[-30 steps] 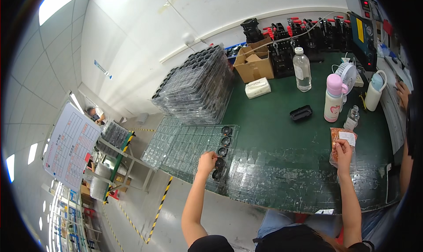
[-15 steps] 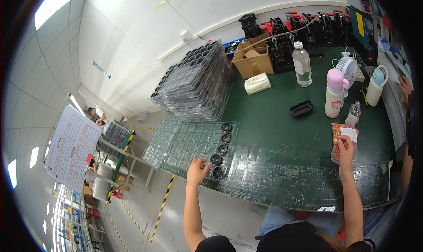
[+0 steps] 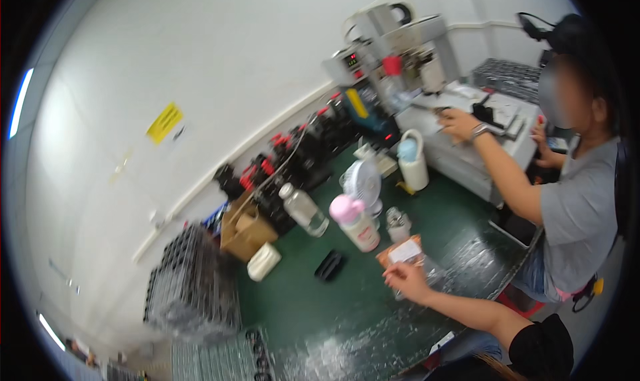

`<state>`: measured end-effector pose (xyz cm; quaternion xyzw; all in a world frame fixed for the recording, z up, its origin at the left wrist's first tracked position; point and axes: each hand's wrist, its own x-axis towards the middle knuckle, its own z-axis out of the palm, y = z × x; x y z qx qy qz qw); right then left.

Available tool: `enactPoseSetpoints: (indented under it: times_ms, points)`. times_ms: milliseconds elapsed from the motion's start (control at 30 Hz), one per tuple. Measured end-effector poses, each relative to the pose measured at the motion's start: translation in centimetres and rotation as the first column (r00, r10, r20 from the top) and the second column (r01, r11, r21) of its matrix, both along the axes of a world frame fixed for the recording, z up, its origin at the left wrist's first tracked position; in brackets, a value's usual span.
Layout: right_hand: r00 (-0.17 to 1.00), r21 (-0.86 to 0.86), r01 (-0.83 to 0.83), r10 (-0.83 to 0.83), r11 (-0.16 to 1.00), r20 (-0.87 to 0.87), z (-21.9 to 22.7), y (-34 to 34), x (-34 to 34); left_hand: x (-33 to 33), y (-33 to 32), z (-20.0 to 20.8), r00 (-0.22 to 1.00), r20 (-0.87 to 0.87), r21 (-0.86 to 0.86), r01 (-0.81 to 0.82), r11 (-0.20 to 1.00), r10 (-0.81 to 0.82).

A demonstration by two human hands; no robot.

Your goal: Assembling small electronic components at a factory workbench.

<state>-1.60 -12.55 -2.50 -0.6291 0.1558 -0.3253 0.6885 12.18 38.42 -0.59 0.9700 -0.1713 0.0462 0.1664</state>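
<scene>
Plastic bag (image 3: 420, 262) of orange bits lies on the green table (image 3: 293, 308) by your right hand (image 3: 408, 283), its long axis slanting from upper left to lower right; the orange-filled end points toward the small bottle (image 3: 399, 225), the clear end toward the near edge. Your right fingers bend over the bag; whether they pinch it, I cannot tell. Your left hand is out of view. Scuffs shine on the tabletop before a white wall (image 3: 220, 81); a co-worker (image 3: 580, 194) is at your right.

A white wall (image 3: 220, 74) (bearing a yellow notice (image 3: 165, 122)) rises behind the shiny green worktable (image 3: 293, 311).
</scene>
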Motion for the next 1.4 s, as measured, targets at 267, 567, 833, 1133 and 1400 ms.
enactPoseSetpoints:
  times_ms: [267,567,833,1133,1400]
  points:
    - [0.985,-0.236,0.170,-0.164,0.957,0.045,1.2,0.8,-5.5,-1.4,-2.6,2.3,0.995,-0.028,0.039,-0.092,0.995,0.093]
    - [0.909,-0.402,0.347,-0.409,0.847,-0.077,-0.5,0.2,-14.7,-0.4,-2.2,0.6,0.988,0.136,0.209,-0.094,0.973,0.066]
    - [0.840,-0.297,0.481,-0.531,0.825,-0.114,-2.1,-1.5,-18.0,-2.4,-5.1,0.5,0.967,0.189,0.415,-0.234,0.879,0.168]
    - [0.829,-0.205,0.521,-0.549,0.828,-0.111,-2.5,-0.6,-18.5,2.8,-4.2,-4.5,0.914,0.311,0.302,-0.354,0.885,0.260]
    - [0.875,0.634,0.300,-0.470,0.713,0.115,-1.1,-3.9,-15.1,-2.5,-16.3,0.4,0.675,0.723,0.122,0.078,0.989,-0.142]
